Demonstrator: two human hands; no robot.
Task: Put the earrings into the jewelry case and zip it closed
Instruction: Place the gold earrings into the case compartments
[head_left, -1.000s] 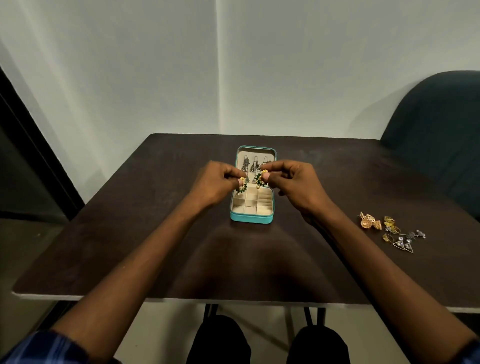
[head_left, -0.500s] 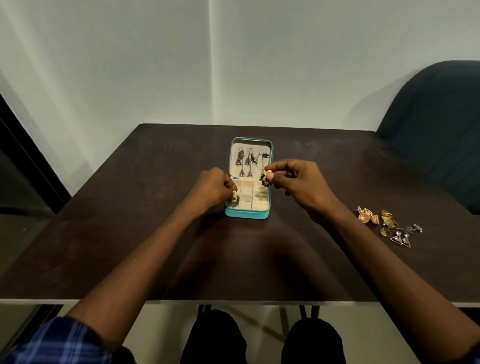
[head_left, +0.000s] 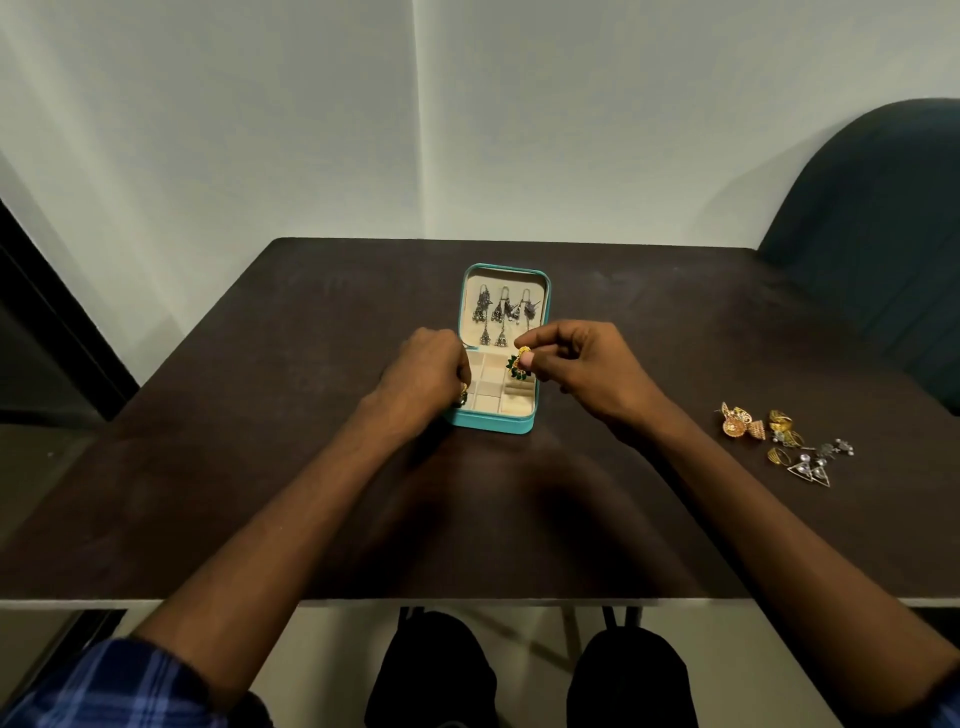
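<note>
Head view is showing one open teal zip jewelry case (head_left: 492, 422) lying mid-table, several dark dangling earrings (head_left: 503, 316) hanging in its lid. Left hand (head_left: 422, 375) is pinching one gold-green earring (head_left: 462, 394) at the case's near-left corner; right hand (head_left: 582, 364) is pinching a second (head_left: 519, 359) above its compartments. One loose cluster of gold and silver earrings (head_left: 784, 440) is lying well right of the case.

bare table (head_left: 260, 467) left, loose earrings (head_left: 784, 441) right
</note>
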